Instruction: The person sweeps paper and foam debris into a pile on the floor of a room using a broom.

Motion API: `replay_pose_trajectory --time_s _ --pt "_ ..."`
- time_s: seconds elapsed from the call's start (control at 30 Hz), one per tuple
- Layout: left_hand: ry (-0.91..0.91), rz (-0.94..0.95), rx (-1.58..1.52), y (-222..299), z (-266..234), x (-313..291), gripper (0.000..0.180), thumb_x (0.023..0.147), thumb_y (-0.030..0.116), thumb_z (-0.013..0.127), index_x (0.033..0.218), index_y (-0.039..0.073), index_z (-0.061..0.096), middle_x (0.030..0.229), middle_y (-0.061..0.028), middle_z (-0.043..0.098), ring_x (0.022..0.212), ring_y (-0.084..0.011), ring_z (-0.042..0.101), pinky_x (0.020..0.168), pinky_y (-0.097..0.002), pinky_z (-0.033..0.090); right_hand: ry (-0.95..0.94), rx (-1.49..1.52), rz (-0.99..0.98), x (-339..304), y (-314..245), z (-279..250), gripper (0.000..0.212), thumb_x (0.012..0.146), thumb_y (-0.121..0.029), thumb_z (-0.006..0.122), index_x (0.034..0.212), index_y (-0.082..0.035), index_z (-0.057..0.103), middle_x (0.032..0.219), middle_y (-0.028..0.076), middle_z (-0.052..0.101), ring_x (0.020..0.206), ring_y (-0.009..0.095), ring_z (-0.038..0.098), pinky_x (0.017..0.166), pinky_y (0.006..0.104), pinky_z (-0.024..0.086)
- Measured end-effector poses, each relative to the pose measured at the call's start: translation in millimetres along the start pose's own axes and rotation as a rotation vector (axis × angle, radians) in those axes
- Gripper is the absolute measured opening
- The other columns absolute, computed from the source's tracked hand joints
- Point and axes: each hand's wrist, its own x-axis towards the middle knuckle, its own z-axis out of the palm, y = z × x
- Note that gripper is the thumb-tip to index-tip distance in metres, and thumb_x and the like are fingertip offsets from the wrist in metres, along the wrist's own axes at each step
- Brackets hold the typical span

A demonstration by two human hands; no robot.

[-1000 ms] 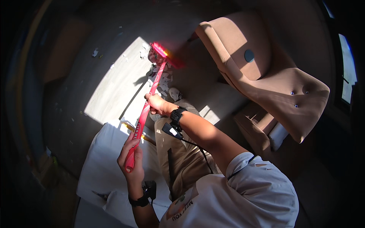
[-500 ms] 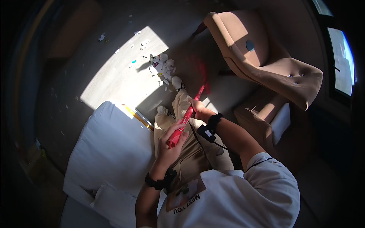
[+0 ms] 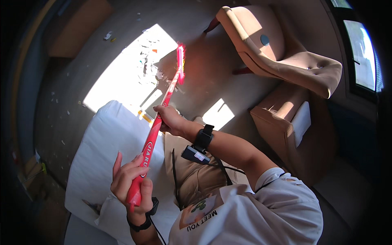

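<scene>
Your left hand (image 3: pixel 131 183) grips the red broom (image 3: pixel 157 130) at the handle end. Your right hand (image 3: pixel 170 119) is closed mid-shaft. The broom's head touches sunlit floor (image 3: pixel 122 77) litter (image 3: pixel 148 61).

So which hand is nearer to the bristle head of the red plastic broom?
Right. The right hand grips the handle midway, closer to the broom's bristle head; the left hand holds the far lower end.

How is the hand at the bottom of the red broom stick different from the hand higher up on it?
The left hand is at the low end of the red broom handle, fingers partly spread; the right hand is midway up, fist wrapped tight. The left hand sits over the white cushion; the right reaches toward the sunlit floor. Both hold the broom, and both wrists wear black bands.
</scene>
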Motion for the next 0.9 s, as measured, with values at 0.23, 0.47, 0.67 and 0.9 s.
replay_pose_trajectory --time_s 0.23,0.47,0.67,0.9 --pt "-0.192 -0.271 -0.343 -41 57 -20 0.011 0.075 0.003 0.060 0.085 -0.001 0.059 0.098 -0.0193 0.060 0.089 -0.0249 0.059 0.082 -0.0309 0.043 0.051 0.127 0.176 29 81 -94 0.017 0.079 -0.020 0.043 0.063 -0.015 0.038 0.049 -0.003 0.034 0.038 0.008 0.030 0.036 0.0226 0.022" --pt "-0.229 -0.194 -0.011 -21 5 22 0.012 0.073 0.001 0.060 0.083 -0.004 0.058 0.101 -0.0220 0.058 0.086 -0.0226 0.060 0.074 -0.0283 0.046 -0.232 0.334 0.120 90 69 0 0.021 0.080 -0.019 0.039 0.060 -0.014 0.037 0.047 -0.002 0.032 0.036 0.011 0.026 0.037 0.0240 0.022" --pt "-0.313 0.065 0.251 45 9 67 0.017 0.068 0.008 0.065 0.079 -0.002 0.058 0.092 -0.0229 0.059 0.080 -0.0339 0.061 0.070 -0.0341 0.048 -0.200 0.409 0.036 51 1 29 0.022 0.082 -0.021 0.040 0.063 -0.014 0.035 0.047 -0.001 0.031 0.036 0.011 0.025 0.037 0.0269 0.020" --pt "-0.182 0.145 0.060 62 38 104 0.031 0.074 0.020 0.065 0.095 -0.001 0.056 0.102 -0.0207 0.057 0.093 -0.0270 0.057 0.079 -0.0326 0.046 0.012 -0.048 -0.035 -14 -97 -38 0.022 0.083 -0.025 0.046 0.068 -0.009 0.043 0.050 0.000 0.037 0.039 0.009 0.029 0.037 0.0262 0.020"
